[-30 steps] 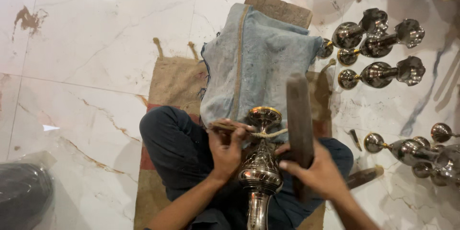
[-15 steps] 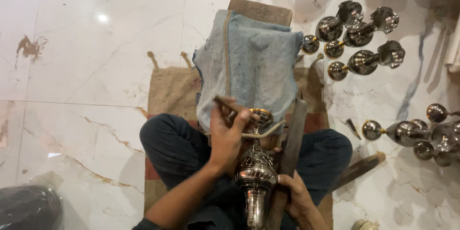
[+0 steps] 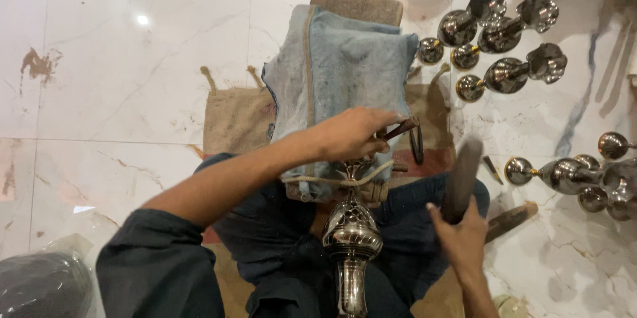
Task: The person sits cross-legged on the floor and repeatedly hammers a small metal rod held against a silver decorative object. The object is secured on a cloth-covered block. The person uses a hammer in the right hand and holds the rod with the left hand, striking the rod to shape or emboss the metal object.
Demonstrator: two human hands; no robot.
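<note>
Vessel: polished silver metal, bulbous and pierced, narrow stem; upright between the seated person's legs, cord tied round its top.
Left hand: closed on a thin dark punch just above the vessel's top.
Right hand: gripping a dark wooden mallet, raised, blurred.
Cloth: blue-grey, folded, on burlap.
Floor: glossy white marble.
Metal pieces: shiny, rounded, lying on the floor to the right.
</note>
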